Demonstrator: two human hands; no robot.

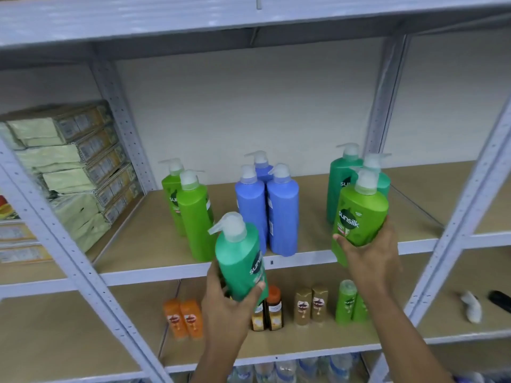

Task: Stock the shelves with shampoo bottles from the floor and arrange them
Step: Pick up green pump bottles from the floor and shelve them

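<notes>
My left hand (228, 310) grips a teal-green pump shampoo bottle (239, 258) by its base, held in front of the shelf edge and tilted left. My right hand (367, 252) grips a light-green pump bottle (359, 214) at its lower part, at the front right of the wooden shelf (143, 239). On that shelf stand two light-green pump bottles (193, 214) at the left, three blue ones (276, 211) in the middle and two teal ones (343, 183) at the right, behind the bottle in my right hand.
Small orange (184, 317), brown-gold (311, 305) and green (347, 302) bottles stand on the shelf below. Stacked pale packs (69, 172) fill the left bay. Grey metal uprights (453, 225) frame the bay. Clear bottles (290, 370) sit on the lowest shelf.
</notes>
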